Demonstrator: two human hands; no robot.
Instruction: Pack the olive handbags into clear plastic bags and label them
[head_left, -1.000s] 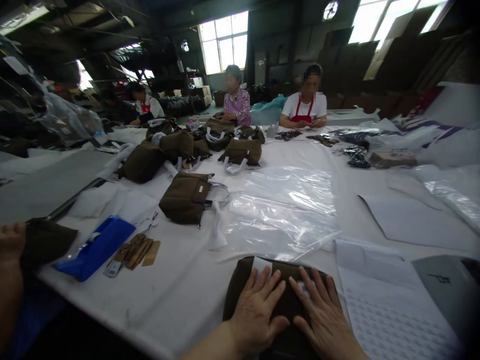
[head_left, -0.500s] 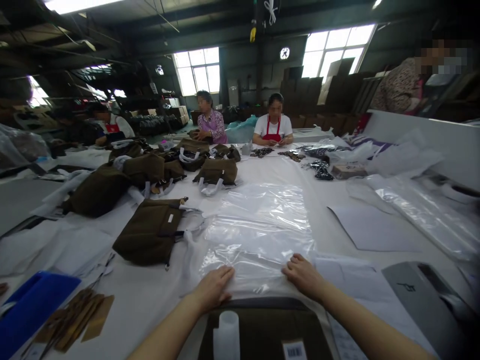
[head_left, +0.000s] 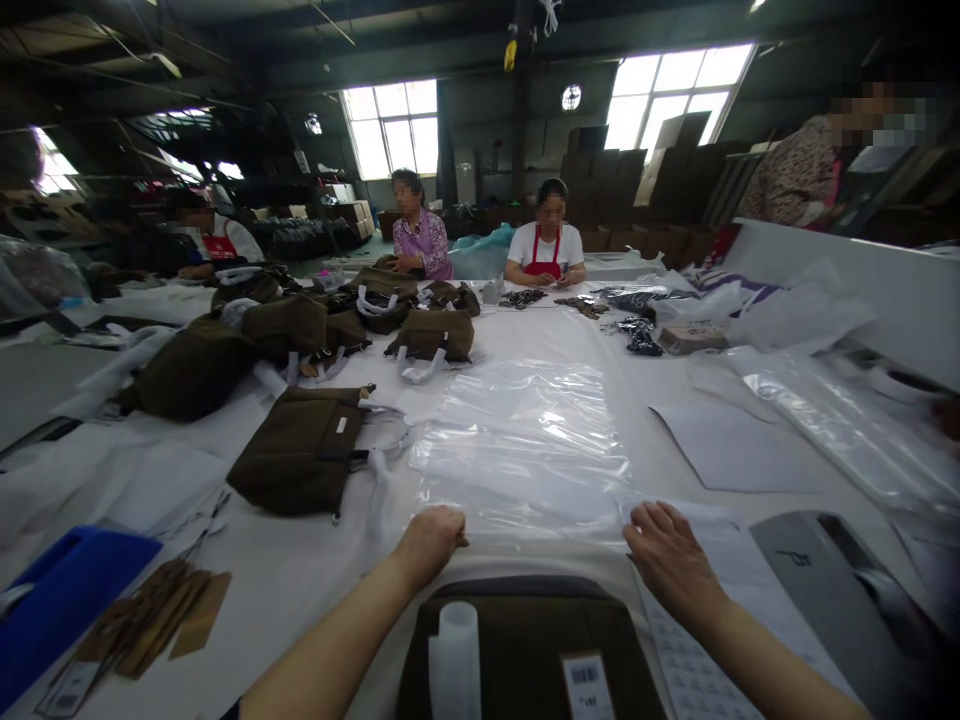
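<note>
A clear plastic bag (head_left: 517, 450) lies flat and shiny on the white table in front of me. My left hand (head_left: 433, 543) is closed on its near left corner. At the near right corner, my right hand (head_left: 670, 552) has curled fingers pinching the bag's edge. Between my forearms, closest to me, lies a dark olive handbag (head_left: 540, 625). It carries a rolled white wrap (head_left: 455, 655) and a tag with a barcode (head_left: 587, 685). To the left another olive handbag (head_left: 296, 450) rests on its side, its handles wrapped in white.
More olive bags (head_left: 285, 325) crowd the table's left side. Brown tags (head_left: 154, 615) lie beside a blue tray (head_left: 67, 610). On the right are printed sheets (head_left: 712, 640), a grey case (head_left: 832, 600) and a stack of plastic bags (head_left: 840, 420). Co-workers (head_left: 546, 240) sit at the far end.
My right hand has moved right, out to the bag's corner. My left hand has closed into a tighter grip. The plastic bag's near edge has shifted slightly away from the handbag.
</note>
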